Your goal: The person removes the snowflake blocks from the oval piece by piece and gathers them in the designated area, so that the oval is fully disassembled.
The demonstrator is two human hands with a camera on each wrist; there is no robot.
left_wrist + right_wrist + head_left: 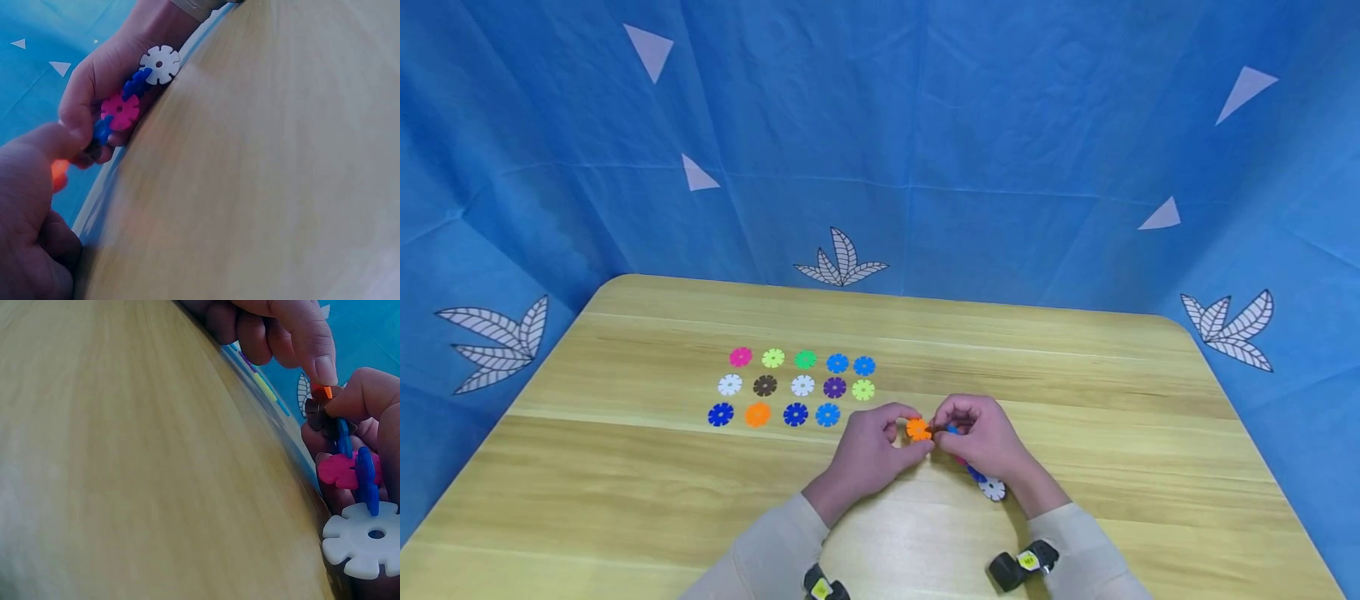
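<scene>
My left hand [872, 450] pinches an orange notched disc [917, 429] between thumb and index finger. Close beside it, my right hand [988, 437] grips a brown notched disc [319, 420], whose edge meets the orange one. The brown disc heads a chain of interlocked discs. Behind it follow a light blue disc [344, 439], a pink disc [336, 470], a dark blue disc [367, 484] and a white disc [353, 540] at the tail. The chain hangs along the right palm, slanting toward the wrist. In the left wrist view, the left thumb hides most of the orange disc.
Left of my hands, several loose notched discs lie flat in three rows on the wooden table [625, 492], among them a pink disc [741, 357], an orange disc [757, 415] and a purple disc [834, 387]. A blue cloth [880, 108] hangs behind the table.
</scene>
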